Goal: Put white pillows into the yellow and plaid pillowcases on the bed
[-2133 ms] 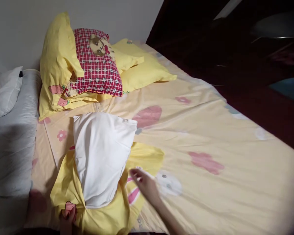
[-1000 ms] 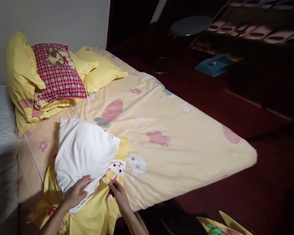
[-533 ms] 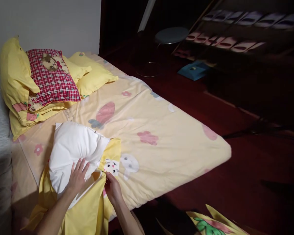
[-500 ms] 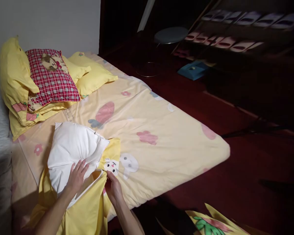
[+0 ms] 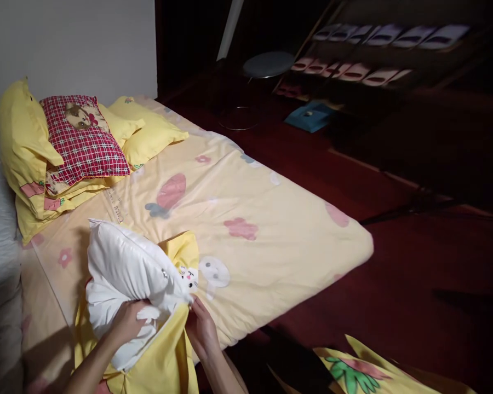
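Note:
A white pillow (image 5: pixel 125 268) lies near the bed's front edge, its lower part inside a yellow pillowcase (image 5: pixel 160 355). My left hand (image 5: pixel 129 323) is closed on the pillow's white cloth, which bunches around the fingers. At the edge of the case's opening, my right hand (image 5: pixel 201 323) pinches the yellow fabric, close to the pillow's right corner. A flap of the case with a printed cat face shows behind that corner. The pillow's far end stands out of the case, tilted up a little.
The bed (image 5: pixel 271 230) has a pale printed sheet. A red checked pillow (image 5: pixel 86 142) and several yellow pillows (image 5: pixel 156 126) are piled at its far left. A round stool (image 5: pixel 269 64), a blue box (image 5: pixel 310 116) and a slipper rack stand beyond. Yellow printed fabric (image 5: pixel 353 366) is at lower right.
My left hand has gone from lying spread on the pillow to gripping its cloth. The pillow has folded and tilted, and its right corner now meets my right hand. The view has shifted slightly.

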{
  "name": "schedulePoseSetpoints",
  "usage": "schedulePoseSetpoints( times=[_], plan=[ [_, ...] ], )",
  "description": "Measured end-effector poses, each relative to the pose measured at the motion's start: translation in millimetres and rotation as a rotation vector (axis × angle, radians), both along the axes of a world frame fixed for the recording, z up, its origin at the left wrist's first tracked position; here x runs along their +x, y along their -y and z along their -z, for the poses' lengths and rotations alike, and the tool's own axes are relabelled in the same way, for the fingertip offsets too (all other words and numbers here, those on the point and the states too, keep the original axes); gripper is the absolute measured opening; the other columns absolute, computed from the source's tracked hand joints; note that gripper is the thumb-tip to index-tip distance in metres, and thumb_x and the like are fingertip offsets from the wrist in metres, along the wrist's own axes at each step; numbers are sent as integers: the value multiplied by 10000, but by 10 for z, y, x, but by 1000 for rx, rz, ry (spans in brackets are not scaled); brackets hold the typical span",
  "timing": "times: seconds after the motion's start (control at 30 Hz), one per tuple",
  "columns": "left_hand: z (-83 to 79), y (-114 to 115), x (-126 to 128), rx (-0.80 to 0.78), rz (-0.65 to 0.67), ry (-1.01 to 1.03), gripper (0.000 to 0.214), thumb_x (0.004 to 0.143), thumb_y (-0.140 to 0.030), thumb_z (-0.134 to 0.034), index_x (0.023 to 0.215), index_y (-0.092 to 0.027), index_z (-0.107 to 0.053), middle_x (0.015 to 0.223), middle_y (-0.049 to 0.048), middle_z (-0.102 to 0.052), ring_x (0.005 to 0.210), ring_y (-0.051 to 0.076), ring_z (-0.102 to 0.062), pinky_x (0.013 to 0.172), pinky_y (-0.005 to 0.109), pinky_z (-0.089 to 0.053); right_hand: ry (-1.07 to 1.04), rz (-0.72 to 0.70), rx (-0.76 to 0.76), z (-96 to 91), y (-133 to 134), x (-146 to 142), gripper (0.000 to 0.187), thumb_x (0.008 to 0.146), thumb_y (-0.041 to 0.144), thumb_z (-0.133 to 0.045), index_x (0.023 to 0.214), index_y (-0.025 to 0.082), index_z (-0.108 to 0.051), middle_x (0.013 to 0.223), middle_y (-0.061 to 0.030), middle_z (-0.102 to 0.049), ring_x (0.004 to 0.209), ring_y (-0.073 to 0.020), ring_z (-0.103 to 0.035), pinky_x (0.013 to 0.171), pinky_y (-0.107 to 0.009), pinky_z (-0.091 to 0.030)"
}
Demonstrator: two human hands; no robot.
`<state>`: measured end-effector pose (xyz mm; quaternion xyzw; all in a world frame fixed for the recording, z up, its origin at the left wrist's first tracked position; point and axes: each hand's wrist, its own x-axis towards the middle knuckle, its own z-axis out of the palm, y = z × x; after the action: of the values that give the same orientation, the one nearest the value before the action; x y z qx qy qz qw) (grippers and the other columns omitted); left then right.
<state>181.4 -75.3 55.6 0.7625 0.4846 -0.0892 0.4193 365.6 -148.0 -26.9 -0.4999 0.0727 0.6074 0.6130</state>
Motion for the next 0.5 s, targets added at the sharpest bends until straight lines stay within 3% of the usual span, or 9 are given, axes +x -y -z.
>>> schedulePoseSetpoints(
  times=[0.1, 0.17, 0.23, 0.3, 0.4, 0.5],
  plan=[
    [-39, 27, 109, -92, 94, 81, 752, 752, -263, -674, 1475, -243, -470, 1562, 74, -439, 1443, 259, -429, 1216, 493, -318, 84, -74, -95, 121, 99, 139, 352, 645, 575, -738, 714, 261, -594, 693, -5, -670, 689, -234, -639, 681, -385, -540],
    [-142, 52, 5, -160, 83, 178, 688, 785, -332, -673, 1450, -276, -504, 1554, 53, -463, 1452, 251, -416, 1237, 504, -271, 124, -122, -145, 201, 138, 266, 342, 620, 553, -742, 720, 251, -617, 705, -19, -680, 694, -236, -642, 671, -381, -532],
    [-214, 36, -248, -126, -126, 276, 414, 881, -420, -564, 1248, -269, -682, 1342, 62, -684, 1300, 240, -585, 1176, 465, -389, 147, -167, -174, 250, 152, 400, 323, 582, 503, -767, 692, 233, -627, 679, -26, -669, 666, -229, -632, 620, -357, -503],
    [-187, -55, -572, 51, -463, 321, 402, 912, -505, -493, 1077, -225, -730, 1169, 97, -755, 1160, 252, -664, 1077, 436, -487, 185, -204, -208, 246, 104, 535, 324, 560, 473, -779, 700, 214, -645, 704, -38, -679, 685, -230, -636, 590, -327, -469],
    [50, -336, -916, 331, -837, 309, 588, 826, -564, -600, 1274, -182, -588, 1398, 155, -604, 1285, 293, -573, 1097, 442, -461, 307, -155, -188, 116, -217, 690, 510, 612, 552, -736, 984, 209, -673, 1034, -78, -726, 933, -251, -673, 681, -307, -488],
    [336, -649, -865, 302, -901, 251, 815, 813, -504, -650, 1495, -203, -321, 1585, 160, -394, 1441, 275, -415, 1143, 420, -414, 452, -127, -121, -109, -866, 696, 935, 669, 618, -688, 1448, 198, -388, 1383, -128, -593, 1144, -244, -625, 809, -297, -509]
  ],
)
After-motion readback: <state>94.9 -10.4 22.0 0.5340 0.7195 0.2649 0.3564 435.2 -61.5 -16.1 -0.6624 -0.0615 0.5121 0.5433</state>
